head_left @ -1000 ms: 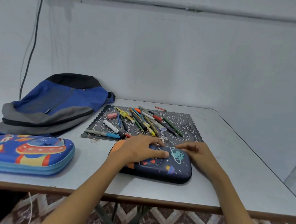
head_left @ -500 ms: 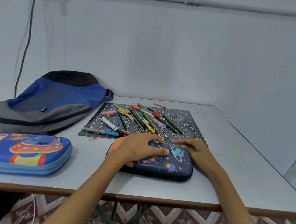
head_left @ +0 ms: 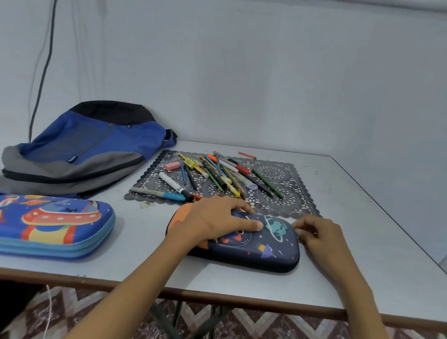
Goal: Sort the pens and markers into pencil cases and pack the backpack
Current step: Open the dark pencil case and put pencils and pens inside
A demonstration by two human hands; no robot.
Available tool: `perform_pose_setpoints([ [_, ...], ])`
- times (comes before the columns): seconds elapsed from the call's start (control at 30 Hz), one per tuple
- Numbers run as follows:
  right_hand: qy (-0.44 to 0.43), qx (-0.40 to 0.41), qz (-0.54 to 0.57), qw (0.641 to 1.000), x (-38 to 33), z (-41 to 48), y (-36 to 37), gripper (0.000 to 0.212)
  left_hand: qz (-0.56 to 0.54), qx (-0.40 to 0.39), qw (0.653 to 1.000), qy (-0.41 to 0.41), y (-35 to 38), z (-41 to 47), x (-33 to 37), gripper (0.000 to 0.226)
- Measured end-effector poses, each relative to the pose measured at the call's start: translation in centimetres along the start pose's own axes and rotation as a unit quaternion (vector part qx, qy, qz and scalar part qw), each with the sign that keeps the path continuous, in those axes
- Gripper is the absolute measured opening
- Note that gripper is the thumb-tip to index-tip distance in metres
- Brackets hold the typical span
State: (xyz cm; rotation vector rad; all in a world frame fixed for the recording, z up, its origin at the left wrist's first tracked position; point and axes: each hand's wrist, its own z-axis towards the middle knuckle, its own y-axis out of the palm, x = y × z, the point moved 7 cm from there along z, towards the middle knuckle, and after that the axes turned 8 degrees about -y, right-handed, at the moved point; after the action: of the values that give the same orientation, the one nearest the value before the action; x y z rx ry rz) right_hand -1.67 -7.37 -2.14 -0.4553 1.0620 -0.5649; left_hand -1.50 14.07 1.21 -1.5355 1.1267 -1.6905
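A navy space-print pencil case [head_left: 263,249] lies shut near the table's front edge. My left hand [head_left: 211,220] presses flat on its lid, fingers spread. My right hand [head_left: 320,237] has curled fingers pinching the case's far right corner; what they pinch is hidden. A bright blue rocket-print pencil case [head_left: 37,221] lies shut at the front left. Several pens and markers [head_left: 216,174] are heaped on a dark lace mat [head_left: 283,192]. A blue and grey backpack [head_left: 89,147] lies at the back left.
A white marker [head_left: 172,182] and a blue-capped marker [head_left: 159,194] lie at the mat's near left edge, a pink eraser [head_left: 172,166] beyond them. A red pen [head_left: 246,154] lies behind the mat. The grey table [head_left: 375,240] meets the wall; a cable [head_left: 44,67] hangs at the left.
My right hand's fingertips have slid a little to the right along the navy case's far edge to its corner. My left hand stays on the lid.
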Motion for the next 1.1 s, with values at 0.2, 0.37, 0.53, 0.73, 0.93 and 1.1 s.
perform_pose_setpoints([
  [0.2,0.026,0.037,0.002,0.999,-0.7,-3.1,-0.8,0.026,0.019,0.005,1.000,0.005,0.1,0.4,0.0,0.053],
  [0.37,0.034,0.019,-0.001,0.999,-1.5,-5.3,-0.7,0.025,0.009,0.010,1.000,-0.002,0.0,0.3,-0.1,0.052],
  [0.53,0.029,-0.002,0.023,0.999,-2.2,-7.0,-0.8,0.024,0.021,0.014,1.000,0.007,0.2,0.5,-0.2,0.053],
  [0.73,0.031,-0.037,0.075,0.996,-4.9,-8.6,-0.2,0.021,0.026,0.023,0.999,0.011,0.1,0.7,-0.1,0.054],
  [0.93,0.023,-0.024,0.054,0.998,-7.9,-9.2,3.1,0.012,0.029,0.038,0.999,0.011,0.3,0.4,0.0,0.052],
  [1.1,0.003,-0.022,0.049,0.999,-9.8,-9.0,5.7,0.003,0.049,0.048,0.997,0.036,0.5,0.6,0.0,0.050],
])
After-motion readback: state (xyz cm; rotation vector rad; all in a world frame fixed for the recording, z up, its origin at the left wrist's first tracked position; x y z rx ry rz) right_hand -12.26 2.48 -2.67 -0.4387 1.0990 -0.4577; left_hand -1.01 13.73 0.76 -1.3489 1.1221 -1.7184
